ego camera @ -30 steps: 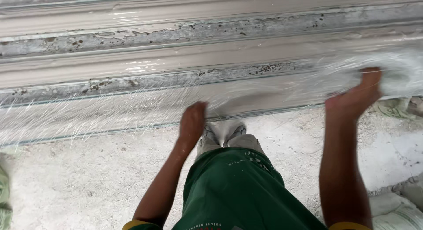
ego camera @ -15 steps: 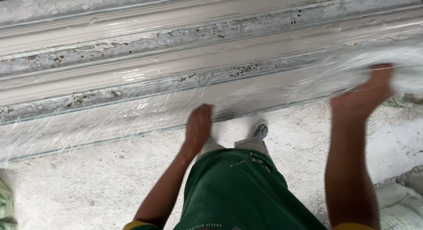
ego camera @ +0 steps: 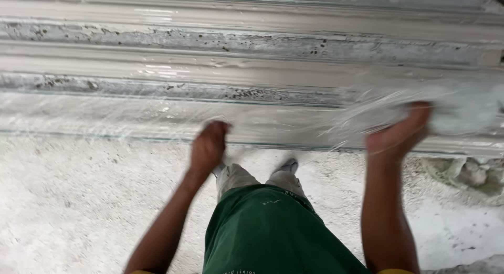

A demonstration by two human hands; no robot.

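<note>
Clear, crinkled plastic film (ego camera: 157,116) lies over the long grey ribbed mould (ego camera: 262,64) above the concrete floor (ego camera: 79,200). Both arms reach forward. Left hand (ego camera: 209,147) is curled, pinching the film's near edge. Right hand (ego camera: 401,133) is raised, fingers clenched around a bunched wad of film.

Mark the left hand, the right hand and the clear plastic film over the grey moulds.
left hand (ego camera: 209,148), head view, back of the closed fist.
right hand (ego camera: 399,135), head view, back of the hand.
clear plastic film (ego camera: 362,114), head view, bunched stretch left of the right hand.
</note>
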